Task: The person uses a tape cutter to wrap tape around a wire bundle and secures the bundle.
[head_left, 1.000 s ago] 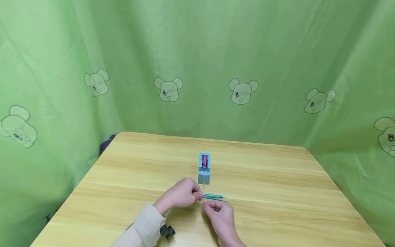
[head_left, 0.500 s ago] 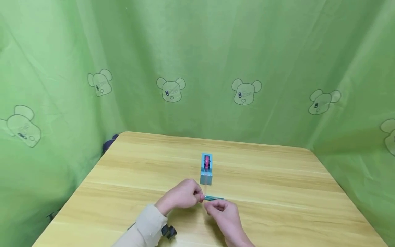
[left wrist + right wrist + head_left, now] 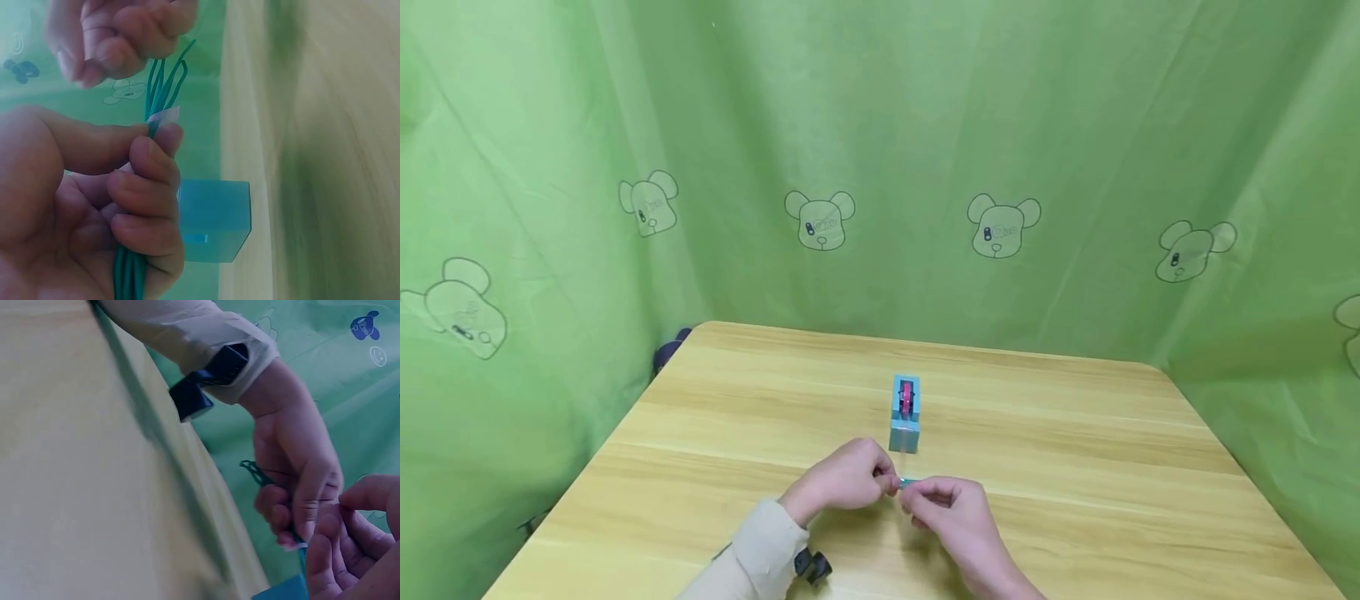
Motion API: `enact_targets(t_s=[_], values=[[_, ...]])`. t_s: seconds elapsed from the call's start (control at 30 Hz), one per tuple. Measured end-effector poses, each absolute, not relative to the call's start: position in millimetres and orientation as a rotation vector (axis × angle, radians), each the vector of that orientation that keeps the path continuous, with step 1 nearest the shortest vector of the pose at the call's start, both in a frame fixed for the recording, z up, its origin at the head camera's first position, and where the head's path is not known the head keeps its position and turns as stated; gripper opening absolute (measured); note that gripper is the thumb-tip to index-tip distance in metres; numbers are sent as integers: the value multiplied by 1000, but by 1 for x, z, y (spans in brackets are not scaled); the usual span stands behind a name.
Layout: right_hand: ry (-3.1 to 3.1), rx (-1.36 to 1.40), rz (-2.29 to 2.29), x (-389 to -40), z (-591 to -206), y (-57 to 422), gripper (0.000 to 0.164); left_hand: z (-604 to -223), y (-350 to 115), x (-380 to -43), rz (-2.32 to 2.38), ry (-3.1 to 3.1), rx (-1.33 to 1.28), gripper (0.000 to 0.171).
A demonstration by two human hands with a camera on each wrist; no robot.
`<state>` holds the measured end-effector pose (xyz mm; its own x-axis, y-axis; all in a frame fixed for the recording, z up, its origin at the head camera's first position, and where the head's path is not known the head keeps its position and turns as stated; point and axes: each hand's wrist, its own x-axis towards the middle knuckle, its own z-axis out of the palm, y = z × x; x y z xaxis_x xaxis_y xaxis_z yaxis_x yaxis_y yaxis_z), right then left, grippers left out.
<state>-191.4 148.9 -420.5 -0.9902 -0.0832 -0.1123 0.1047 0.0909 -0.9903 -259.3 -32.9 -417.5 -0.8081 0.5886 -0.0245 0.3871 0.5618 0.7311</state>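
My left hand [image 3: 853,477] grips a folded bundle of thin teal cord [image 3: 130,275]; its looped ends stick out past the thumb and forefinger in the left wrist view. A piece of clear tape [image 3: 167,115] lies across the cord right at those fingertips. From a blue tape dispenser [image 3: 905,437] with a pink roll [image 3: 906,398], a clear strip [image 3: 903,463] runs toward the bundle. Close beside the left fingertips, my right hand [image 3: 955,508] has thumb and forefinger pinched together at the tape's end, the held bit barely visible. That hand covers most of the cord ends in the head view.
The wooden table [image 3: 1060,425] spreads around the hands, with its rounded far corners near the green curtain [image 3: 910,108] printed with bear heads. A black wrist camera [image 3: 812,567] sits below the left cuff. Something dark purple [image 3: 668,352] shows beyond the left table edge.
My right hand has moved slightly right and up, over the cord ends, hiding most of them. My left hand keeps its grip. The whole head view has shifted a little.
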Motion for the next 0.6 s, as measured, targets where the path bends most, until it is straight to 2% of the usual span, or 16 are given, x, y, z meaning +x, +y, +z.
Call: enact_targets(t_s=[0.33,0.6], values=[[2201,-104,-2083,-202,-402,156,23,-419,-34,-261,1080,2542,806,18],[2213,-87,-2086,-212,-394,161,23,-421,-33,-261,1087,2528,815,17]])
